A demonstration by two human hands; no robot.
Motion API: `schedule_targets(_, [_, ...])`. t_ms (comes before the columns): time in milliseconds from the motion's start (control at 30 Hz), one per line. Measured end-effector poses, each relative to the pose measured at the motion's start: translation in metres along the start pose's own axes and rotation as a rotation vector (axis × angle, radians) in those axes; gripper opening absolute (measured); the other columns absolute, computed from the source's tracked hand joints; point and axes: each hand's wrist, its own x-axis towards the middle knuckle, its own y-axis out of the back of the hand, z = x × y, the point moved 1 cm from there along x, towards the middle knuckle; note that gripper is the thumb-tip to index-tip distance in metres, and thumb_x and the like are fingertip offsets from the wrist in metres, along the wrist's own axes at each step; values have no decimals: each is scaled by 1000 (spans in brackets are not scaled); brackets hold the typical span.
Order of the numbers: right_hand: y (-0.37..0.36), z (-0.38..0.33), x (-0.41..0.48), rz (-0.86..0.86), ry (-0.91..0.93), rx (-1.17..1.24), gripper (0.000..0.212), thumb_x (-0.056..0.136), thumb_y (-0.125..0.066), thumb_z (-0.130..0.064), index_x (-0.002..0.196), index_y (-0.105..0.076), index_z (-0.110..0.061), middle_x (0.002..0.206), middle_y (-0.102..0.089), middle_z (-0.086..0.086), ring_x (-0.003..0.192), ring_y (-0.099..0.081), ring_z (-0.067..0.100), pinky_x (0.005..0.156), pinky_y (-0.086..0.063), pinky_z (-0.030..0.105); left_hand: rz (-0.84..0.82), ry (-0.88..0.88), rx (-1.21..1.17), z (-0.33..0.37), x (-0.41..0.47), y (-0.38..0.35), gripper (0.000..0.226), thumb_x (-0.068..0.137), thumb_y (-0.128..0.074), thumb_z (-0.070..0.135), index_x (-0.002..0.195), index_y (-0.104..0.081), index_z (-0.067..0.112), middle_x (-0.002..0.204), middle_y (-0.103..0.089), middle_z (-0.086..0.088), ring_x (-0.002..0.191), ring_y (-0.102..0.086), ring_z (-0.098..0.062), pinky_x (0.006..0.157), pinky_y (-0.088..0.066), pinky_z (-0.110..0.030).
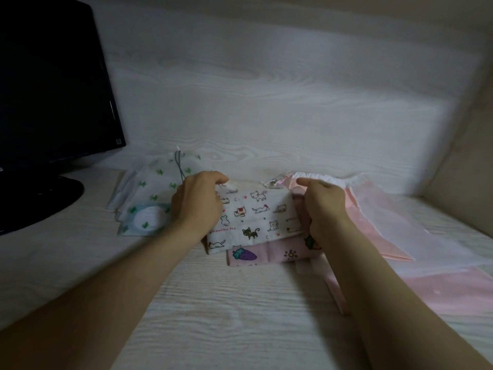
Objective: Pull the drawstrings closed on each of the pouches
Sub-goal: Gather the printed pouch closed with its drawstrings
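**Both hands grip the cat-print pouch at the middle of the desk**

The cat-print pouch (256, 217), white with small cartoon cats, lies flat at the centre of the pale wood-grain desk (213, 303). It sits on top of a pink pouch (266, 256) printed with a purple berry, whose near edge shows below it.

The left hand (198, 201) is at the pouch's far left corner. Its fingers are curled and pinch the top edge of the fabric. The right hand (324, 209) is at the pouch's right edge, with its fingers curled round that edge and the thumb pointing towards the far side. The drawstrings of this pouch are hidden by the hands, so it is unclear whether either hand has a cord.

Left of the hands lies a translucent green-print pouch (157, 188), with a grey-blue cord (179, 164) running over its far end. On the right a pale pink pouch (373, 209) lies with a ruffled white top edge, touching the right hand's thumb side. A dark monitor (48, 89) stands at the far left on its round base (32, 198).
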Motion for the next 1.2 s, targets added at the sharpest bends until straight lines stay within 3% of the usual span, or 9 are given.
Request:
schedule_targets(233, [8,-22,-16,177,310,-131,28,87,-52,-17,91,-80,-13,82,-77,5,72,-72,17,71,-60,36,-35,-112,-80,1,2,-5,48,90,-54,-15,120,-76,15,121,-67,1,116,-62,-20,103,-52,-37])
schedule_targets(333, [11,-27,-22,213,479,-316,36,82,-60,-18,112,-79,-22,105,-79,-8,103,-70,14,89,-56,30,-19,-70,-193,3,4,-5,35,102,-46,-2,110,-76,15,115,-64,1,113,-59,-15,100,-43,-25])
schedule_targets(467, [14,-32,-20,370,640,-639,39,81,-55,-10,112,-77,-20,114,-75,3,108,-62,30,74,-51,38,7,-72,-283,4,5,-2,14,100,-63,11,98,-75,18,107,-69,4,103,-63,-11,88,-44,-12])
schedule_targets(633, [27,-19,2,366,572,-1048,42,79,-53,6,112,-74,-9,112,-72,13,110,-46,38,81,-36,42,-34,-84,-281,6,2,-3,46,88,-55,-12,113,-74,22,121,-59,4,114,-55,-9,87,-33,3])
schedule_targets(767, [30,-7,5,343,407,-1221,9,84,-57,-5,88,-56,-13,117,-62,13,115,-41,38,91,-31,43,-72,-157,-264,7,1,-4,68,82,-48,-24,136,-66,12,135,-52,1,126,-49,-8,95,-26,8])
schedule_targets(900, [23,-3,1,340,354,-1356,10,82,-62,-7,87,-56,-14,126,-51,16,122,-38,40,105,-30,47,-85,-215,-282,13,-5,-4,70,88,-47,-21,150,-55,10,142,-43,4,119,-45,1,99,-25,6])
schedule_targets(1033, [9,-12,-8,91,635,-958,35,92,-52,-7,120,-73,-13,123,-69,13,110,-61,35,93,-48,40,-74,-319,-334,26,-10,0,74,93,-53,-11,161,-39,14,156,-41,2,132,-44,-1,107,-28,0])
schedule_targets(1100, [-5,-15,-23,-148,551,-601,30,101,-54,-21,124,-73,-15,104,-78,4,88,-74,20,81,-60,34,-104,-336,-415,32,-12,3,81,94,-51,-7,165,-29,23,158,-45,2,142,-46,-6,114,-37,-15])
schedule_targets(1200, [-24,-11,-40,-388,385,-369,36,96,-60,-50,113,-75,-23,87,-79,-3,82,-76,13,83,-63,43,-192,-298,-585,40,-17,8,77,99,-43,1,165,-22,34,122,-73,-3,103,-70,-9,89,-52,-22])
